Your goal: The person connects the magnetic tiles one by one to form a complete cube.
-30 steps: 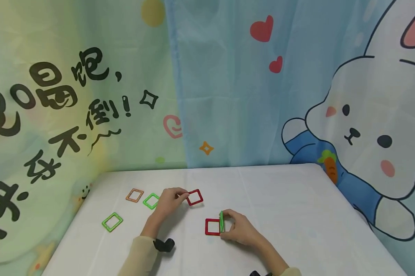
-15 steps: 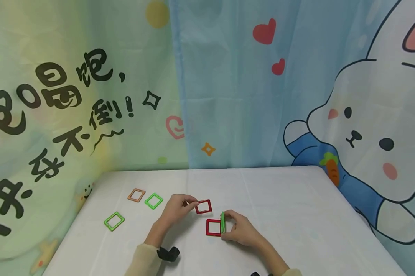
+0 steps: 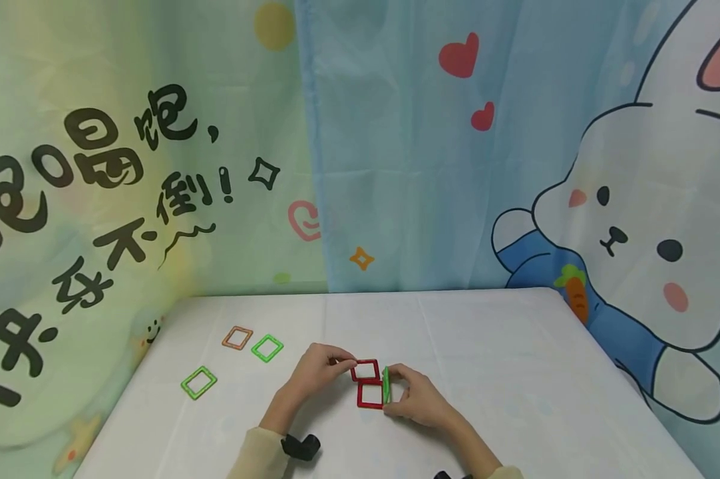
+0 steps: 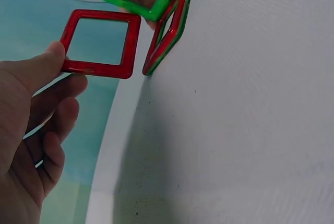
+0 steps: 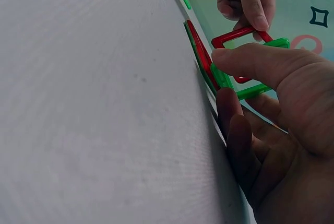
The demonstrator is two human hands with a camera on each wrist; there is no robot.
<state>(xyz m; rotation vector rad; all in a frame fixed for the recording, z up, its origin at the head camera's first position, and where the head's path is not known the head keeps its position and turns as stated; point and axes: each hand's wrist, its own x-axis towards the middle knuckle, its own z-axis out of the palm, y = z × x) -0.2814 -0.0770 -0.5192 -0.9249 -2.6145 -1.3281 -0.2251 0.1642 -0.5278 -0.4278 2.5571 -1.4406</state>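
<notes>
Our left hand pinches a red square, tilted at the far edge of the flat red square; our right hand pinches the upright green square on its right edge.

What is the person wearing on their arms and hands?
Both hands, the left hand and the right hand, are bare: no gloves or rings show. Each arm has a pale beige long sleeve. A small black device sits at the left wrist, and a bit of another black one peeks out at the right wrist.
</notes>
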